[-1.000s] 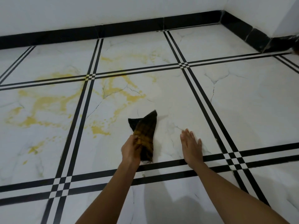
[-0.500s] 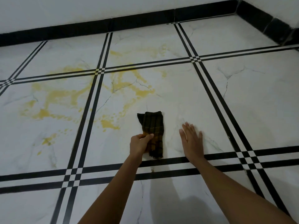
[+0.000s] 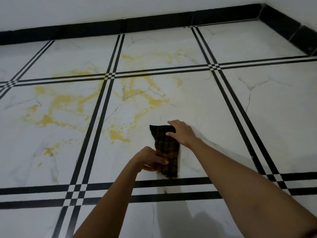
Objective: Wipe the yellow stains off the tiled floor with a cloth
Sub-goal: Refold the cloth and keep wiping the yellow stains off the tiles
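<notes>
Tiled floor (image 3: 257, 109): left hand (image 3: 149, 158) grips cloth (image 3: 167, 148) near end, right hand (image 3: 183, 133) far end.

Single head-worn wide-angle view. Looks forward and down onto the tiled floor (image 3: 257, 117) from close above. Faces the far wall (image 3: 103, 11) and its black skirting (image 3: 154, 23), with the room corner (image 3: 260, 9) at far right. Frames the cloth (image 3: 167, 150), left hand (image 3: 149, 158) and right hand (image 3: 183, 133) just below centre, nearer than the skirting.

Cloth (image 3: 167, 150) edges beneath the hands (image 3: 149, 158) (image 3: 183, 134)
</notes>
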